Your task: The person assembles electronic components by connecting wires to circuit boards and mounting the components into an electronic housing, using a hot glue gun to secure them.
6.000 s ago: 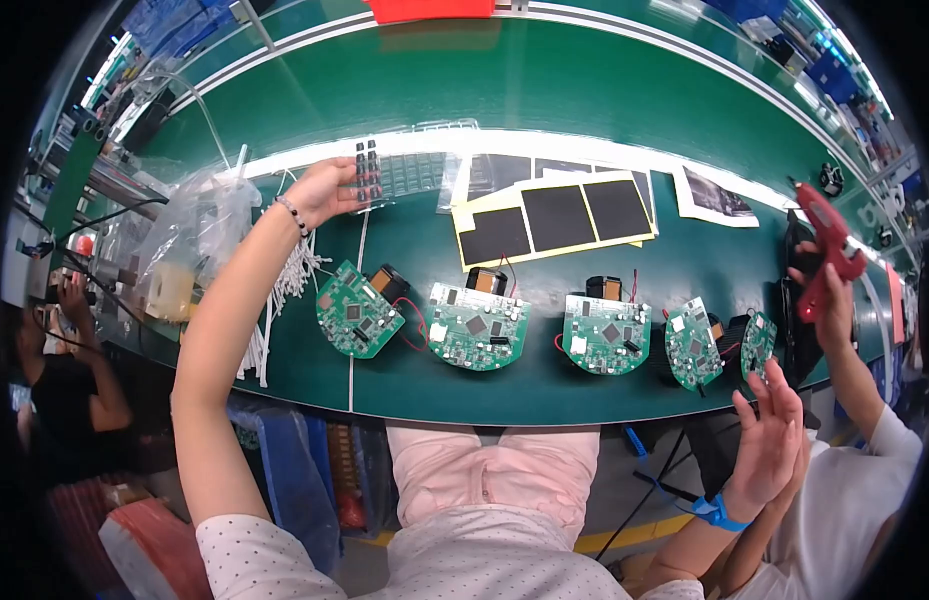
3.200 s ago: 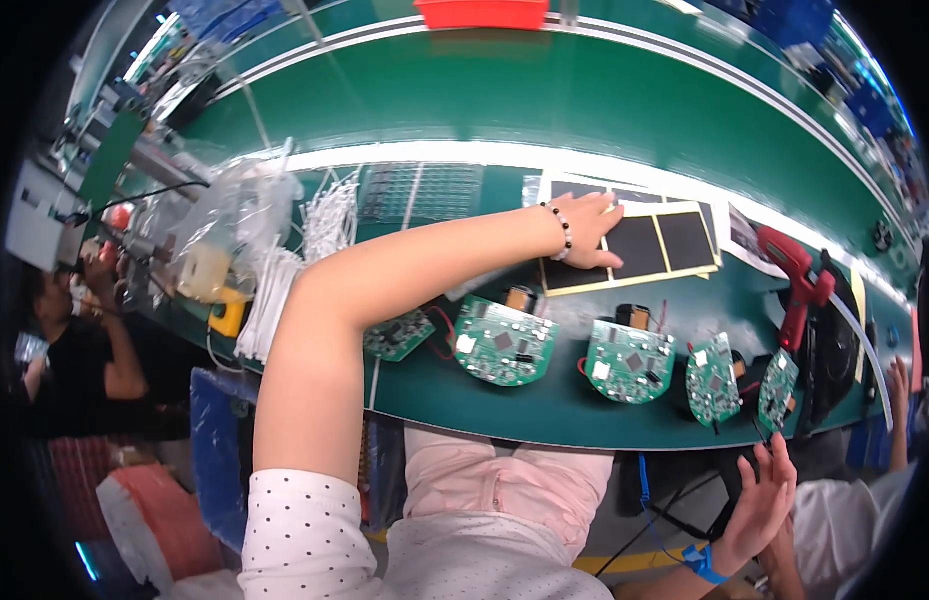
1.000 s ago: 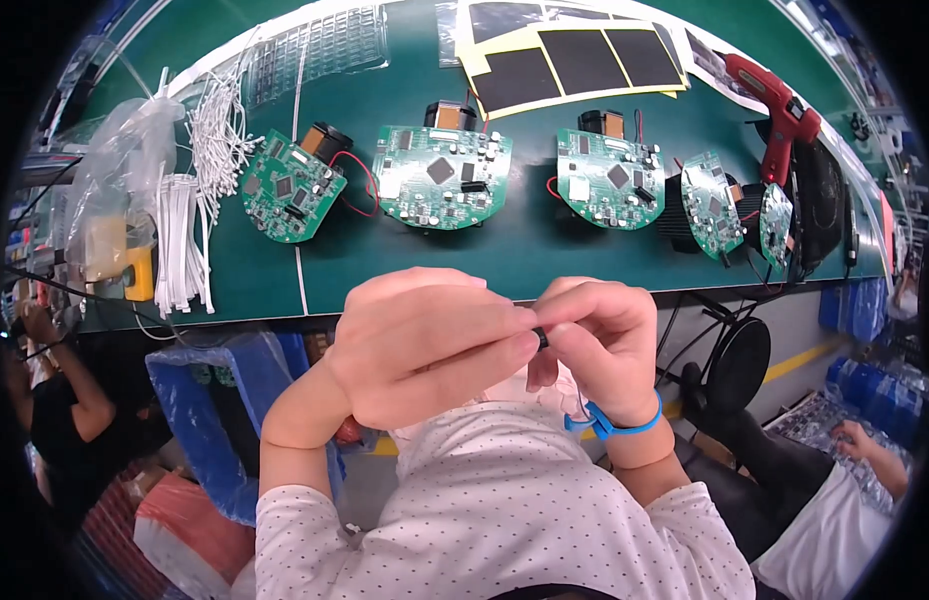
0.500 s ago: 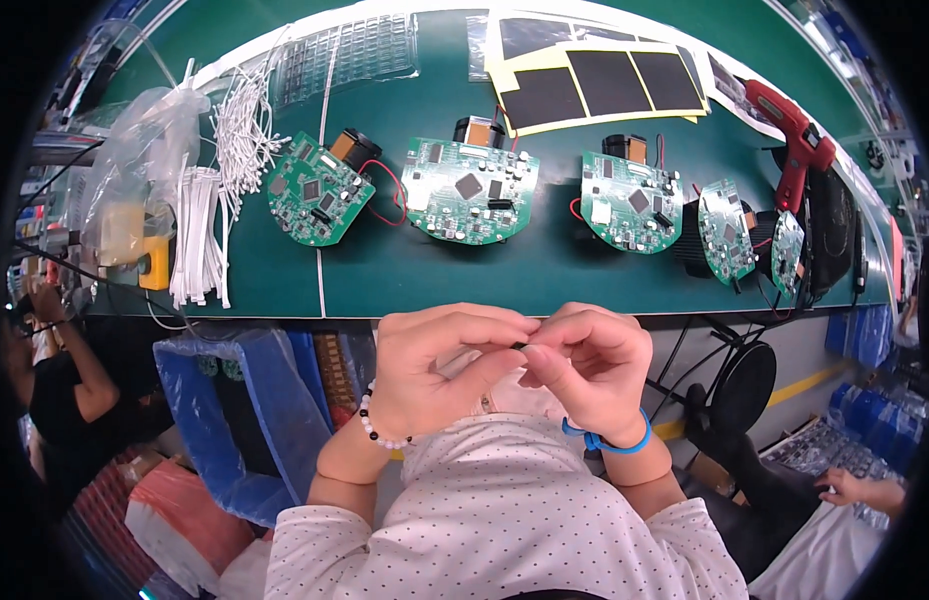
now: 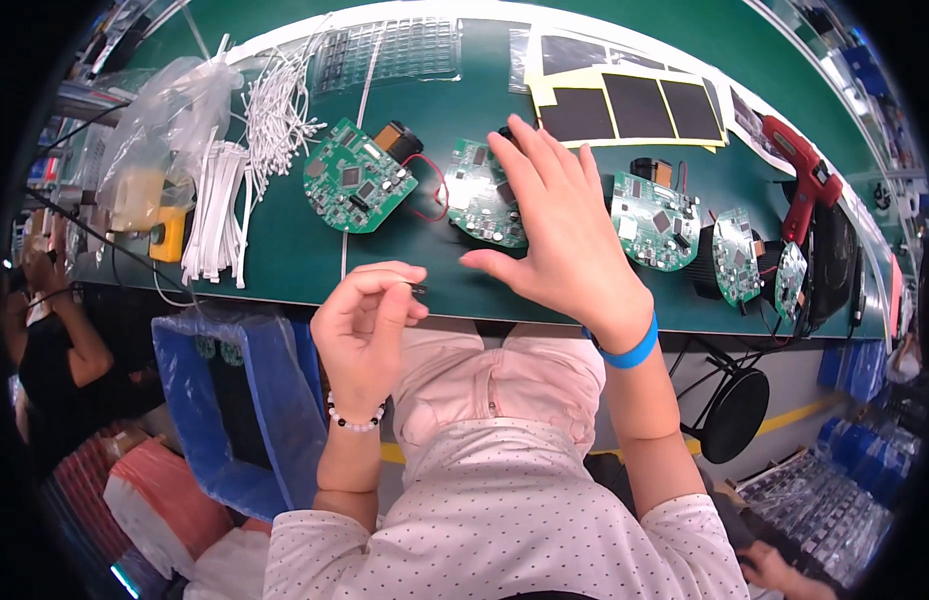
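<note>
A small black piece (image 5: 418,289), too small to name, is pinched between the thumb and forefinger of my left hand (image 5: 359,325), just over the table's front edge. My right hand (image 5: 564,225) reaches over the bench with its fingers stretched out and hides the right part of a green circuit board (image 5: 476,205); whether it touches the board I cannot tell. To the left of that lies another green circuit board (image 5: 356,178), with a black part (image 5: 396,140) behind it and red wires (image 5: 432,190) beside it. A third circuit board (image 5: 656,222) sits right of my hand.
Two more circuit boards (image 5: 734,258) stand tilted at the right, near a red glue gun (image 5: 806,175). White cable ties (image 5: 219,215) and a clear bag (image 5: 164,130) lie at the left. Black pads on yellow sheets (image 5: 624,108) lie at the back. A blue bin (image 5: 189,420) stands below the left edge.
My hands have parted. The right one has let go of the small black piece and moved up over a circuit board, opening; the left has moved left and up, keeping the piece.
</note>
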`<action>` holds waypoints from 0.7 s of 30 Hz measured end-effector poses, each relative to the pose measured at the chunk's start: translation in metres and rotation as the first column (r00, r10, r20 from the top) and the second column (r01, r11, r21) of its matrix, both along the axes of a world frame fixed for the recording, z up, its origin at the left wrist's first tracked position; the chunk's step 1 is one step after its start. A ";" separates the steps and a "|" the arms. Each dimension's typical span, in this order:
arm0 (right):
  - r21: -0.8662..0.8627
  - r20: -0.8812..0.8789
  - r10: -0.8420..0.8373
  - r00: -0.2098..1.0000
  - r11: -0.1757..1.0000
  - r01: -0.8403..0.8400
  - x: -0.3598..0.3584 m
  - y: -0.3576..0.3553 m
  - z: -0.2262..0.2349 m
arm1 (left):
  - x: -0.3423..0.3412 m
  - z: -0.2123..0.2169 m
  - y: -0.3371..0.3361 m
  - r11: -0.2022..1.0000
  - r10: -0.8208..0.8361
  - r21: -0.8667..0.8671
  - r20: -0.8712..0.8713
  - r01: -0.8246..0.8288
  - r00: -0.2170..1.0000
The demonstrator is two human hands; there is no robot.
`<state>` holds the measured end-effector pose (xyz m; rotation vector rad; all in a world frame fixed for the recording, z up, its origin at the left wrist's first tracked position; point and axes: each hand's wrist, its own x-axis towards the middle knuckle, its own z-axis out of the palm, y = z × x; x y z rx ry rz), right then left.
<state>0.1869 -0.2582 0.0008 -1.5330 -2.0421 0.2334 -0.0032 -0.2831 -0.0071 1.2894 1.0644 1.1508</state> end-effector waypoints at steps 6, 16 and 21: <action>-0.051 0.046 0.002 0.999 0.999 0.000 0.002 -0.001 0.006 | -0.006 -0.003 -0.003 0.996 0.044 -0.080 0.058 -0.040 0.997; -0.089 -0.021 -0.014 1.000 0.996 0.012 -0.004 -0.046 0.004 | 0.016 -0.017 0.011 0.976 -0.012 -0.217 0.026 0.018 1.000; -0.074 -0.029 -0.021 0.999 0.997 0.019 -0.005 -0.047 0.001 | 0.017 -0.024 0.012 0.966 -0.017 -0.254 0.095 0.040 0.995</action>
